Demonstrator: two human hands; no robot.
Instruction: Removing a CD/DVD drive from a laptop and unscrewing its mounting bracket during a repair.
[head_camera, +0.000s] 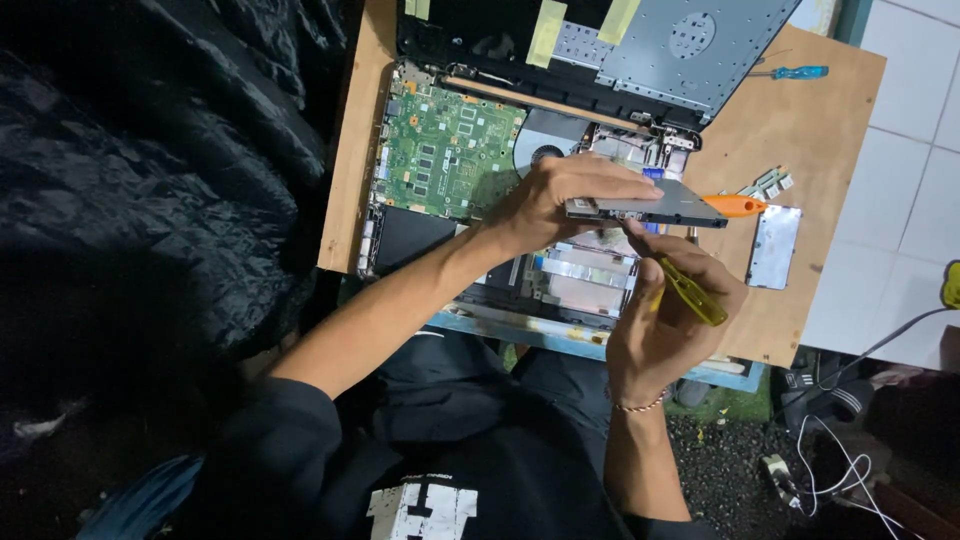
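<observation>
The left hand (545, 200) has its grip closed over a flat grey drive (660, 207), held level above the opened laptop (450, 150). The right hand (665, 310) is closed around a yellow-handled screwdriver (690, 290), its tip at the drive's underside. The drive looks light, stiff and thin-walled, so its edges are likely the safest hold. An orange-handled tool (735, 205) lies on the wooden surface (800, 110) beyond.

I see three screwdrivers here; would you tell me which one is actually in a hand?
The yellow-handled screwdriver, held in the right hand. The orange-handled screwdriver and the blue-handled screwdriver lie untouched on the board.
</observation>
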